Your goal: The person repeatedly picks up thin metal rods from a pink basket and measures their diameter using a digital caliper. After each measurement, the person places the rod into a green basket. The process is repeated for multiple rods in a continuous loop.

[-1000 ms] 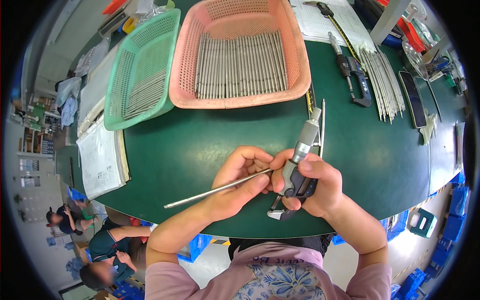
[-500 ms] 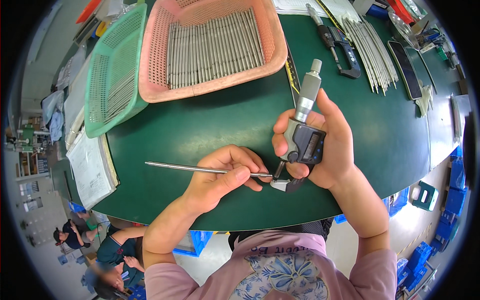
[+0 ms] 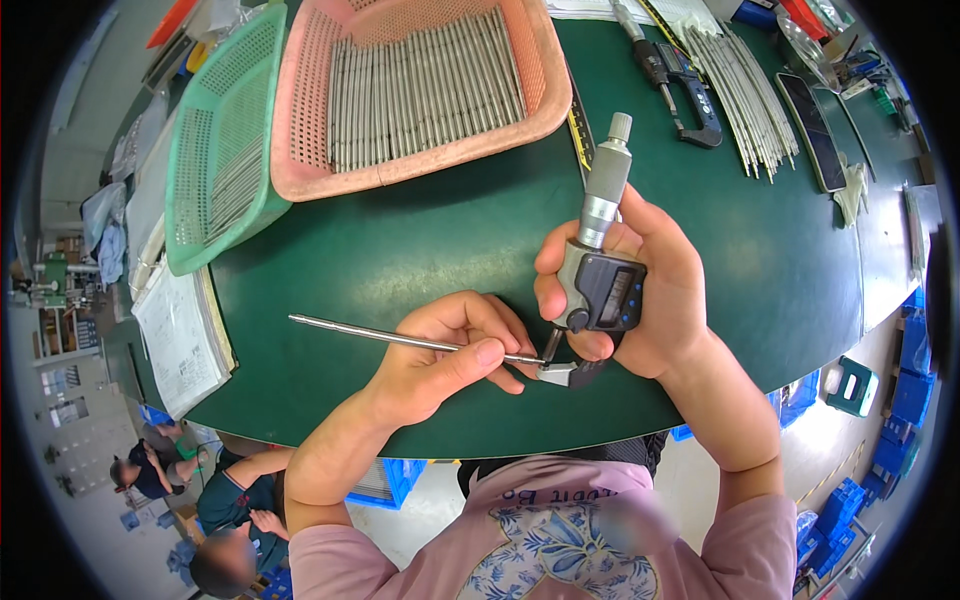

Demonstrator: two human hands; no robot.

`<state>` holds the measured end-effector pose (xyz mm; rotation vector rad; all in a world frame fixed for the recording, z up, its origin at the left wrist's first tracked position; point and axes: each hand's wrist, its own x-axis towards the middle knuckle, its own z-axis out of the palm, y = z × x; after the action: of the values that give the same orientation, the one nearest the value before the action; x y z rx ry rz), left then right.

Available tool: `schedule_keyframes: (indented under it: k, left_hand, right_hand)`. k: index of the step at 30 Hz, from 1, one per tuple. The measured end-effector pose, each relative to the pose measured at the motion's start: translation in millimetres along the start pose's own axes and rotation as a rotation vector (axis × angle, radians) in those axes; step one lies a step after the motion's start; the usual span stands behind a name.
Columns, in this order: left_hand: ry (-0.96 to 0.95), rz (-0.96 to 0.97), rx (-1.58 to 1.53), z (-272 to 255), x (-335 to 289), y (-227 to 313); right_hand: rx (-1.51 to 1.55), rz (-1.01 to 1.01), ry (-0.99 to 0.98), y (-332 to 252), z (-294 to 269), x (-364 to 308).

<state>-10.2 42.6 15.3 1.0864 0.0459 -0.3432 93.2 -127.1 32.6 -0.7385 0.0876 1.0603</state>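
Observation:
Between the thumb and fingers of my left hand (image 3: 445, 350) is a thin metal rod (image 3: 350, 329), pointing out to the left and tilted slightly. Its right end sits at the jaws of a digital micrometer (image 3: 604, 285), between spindle and anvil; whether both faces touch it is too small to tell. My right hand (image 3: 660, 290) is wrapped round the micrometer's frame, its thimble pointing up and away. Beyond my hands, a pink basket (image 3: 420, 185) holds many similar metal rods (image 3: 425, 95). A green basket (image 3: 180, 215) to its left contains more rods.
A second micrometer (image 3: 680, 90) lies at the back right, beside a bundle of pale rods (image 3: 745, 100) and a phone (image 3: 812, 130). Papers in a binder (image 3: 185, 340) rest at the left table edge. Two people (image 3: 235, 530) sit at the lower left.
The micrometer and my right hand have shifted slightly left, and the thimble leans a little more to the left. The rod tilts a bit more, its right end slightly lower.

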Motion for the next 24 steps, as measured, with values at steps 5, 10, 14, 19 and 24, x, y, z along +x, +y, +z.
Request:
schedule_keyframes:
  k: [5,10,14,19,24]
  left_hand:
    - [-0.041,0.029,-0.026,-0.6,0.4,-1.4]
    - [-0.039,0.03,-0.029,0.0,0.9,-1.9]
    - [-0.042,0.032,-0.018,-1.4,-0.5,-0.9]
    - [-0.049,0.031,-0.008,-5.8,-1.9,-0.4]
    - [-0.008,-0.028,0.033,1.7,-0.8,1.2]
  right_hand:
    - [-0.007,0.007,-0.014,-1.0,-1.0,-1.6]
    - [-0.011,0.019,-0.023,-1.8,-2.1,-1.8]
    - [-0.016,0.007,-0.035,0.0,-0.8,-0.6]
    - [-0.067,-0.042,-0.023,4.6,1.4,2.1]
    - [-0.055,-0.013,-0.014,1.2,-2.6,-5.2]
